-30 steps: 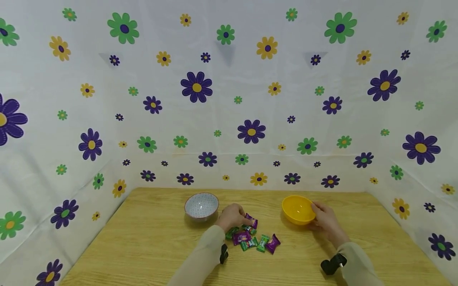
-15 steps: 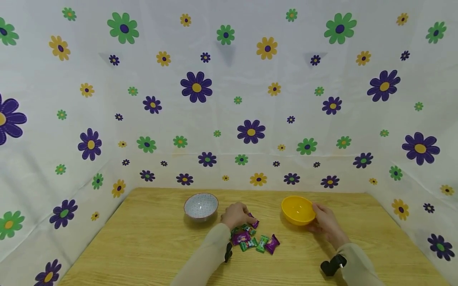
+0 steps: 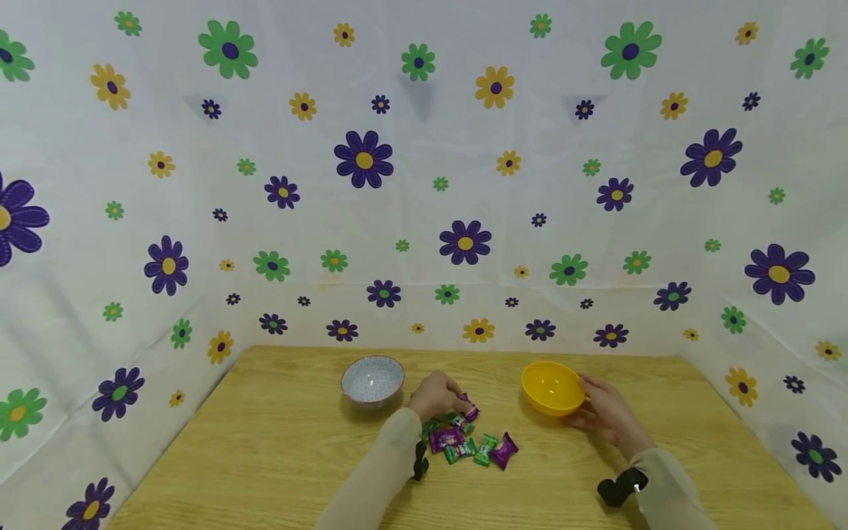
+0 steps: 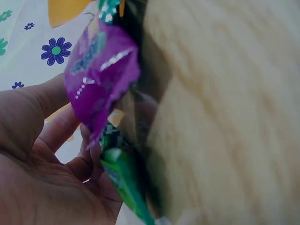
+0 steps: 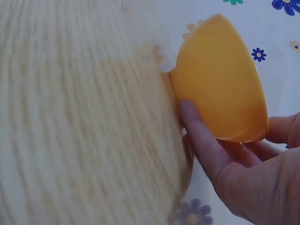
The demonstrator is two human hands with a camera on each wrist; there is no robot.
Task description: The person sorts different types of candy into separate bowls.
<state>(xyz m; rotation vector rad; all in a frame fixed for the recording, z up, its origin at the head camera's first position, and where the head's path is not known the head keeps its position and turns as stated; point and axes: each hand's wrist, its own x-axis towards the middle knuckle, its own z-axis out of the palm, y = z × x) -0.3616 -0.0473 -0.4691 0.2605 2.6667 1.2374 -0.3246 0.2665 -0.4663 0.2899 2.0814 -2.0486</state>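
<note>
In the head view my left hand [image 3: 437, 395] reaches over a small pile of wrapped candies, its fingertips pinching a purple-wrapped candy [image 3: 471, 413] at the far side. Nearer the wrist lie another purple candy [image 3: 447, 439] and a green one [image 3: 460, 450]. Up close in the left wrist view, a purple wrapper [image 4: 101, 75] hides the tips of my left hand's [image 4: 51, 154] thumb and fingers. My right hand [image 3: 609, 412] grips the side of an upright yellow bowl [image 3: 551, 389]. Its thumb is at the rim and the fingers lie along the outside and underneath.
A grey patterned bowl [image 3: 372, 381] with a red rim stands left of the candies. Toward the right of the pile lie a green candy [image 3: 486, 449] and a purple candy [image 3: 505, 450]. A flower-print curtain [image 3: 424, 221] encloses the wooden table [image 3: 265, 456].
My left hand has shifted slightly right over the far purple candy, covering more of it. The right hand and yellow bowl have stayed almost still.
</note>
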